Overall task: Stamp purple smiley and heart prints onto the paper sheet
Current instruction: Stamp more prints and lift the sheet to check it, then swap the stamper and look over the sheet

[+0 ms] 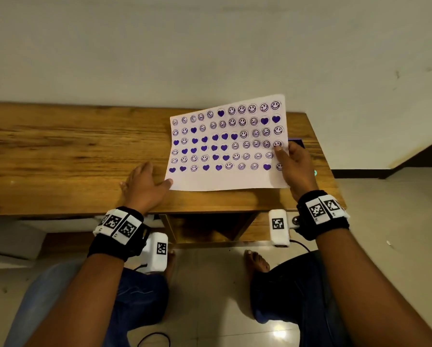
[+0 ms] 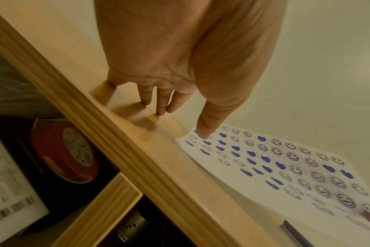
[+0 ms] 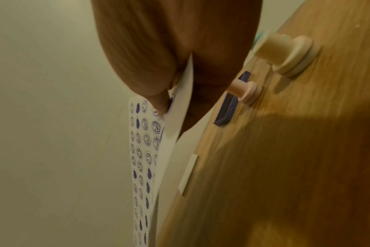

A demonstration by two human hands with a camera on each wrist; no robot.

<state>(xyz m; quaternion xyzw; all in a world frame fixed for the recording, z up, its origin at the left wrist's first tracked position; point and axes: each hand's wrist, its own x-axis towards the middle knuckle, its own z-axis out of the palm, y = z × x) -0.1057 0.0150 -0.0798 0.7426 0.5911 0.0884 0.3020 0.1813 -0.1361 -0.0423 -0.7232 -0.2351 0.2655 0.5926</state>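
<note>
— At the surface's (image 1: 59, 146) right end, where is the paper sheet (image 1: 225, 179)?

— Your right hand (image 1: 296, 164) pinches its right edge, lifting that side; your left hand (image 1: 144, 184) lies flat, thumb touching the left corner.

— Stamps?

— Two stamps (image 3: 285, 55) stand right of your right hand, nearer it.

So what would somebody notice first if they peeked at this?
The paper sheet covered in purple smileys and hearts, lifted off the wooden table on its right side. The right hand pinches that edge, while the left hand rests on the table at the lower left corner.
</note>
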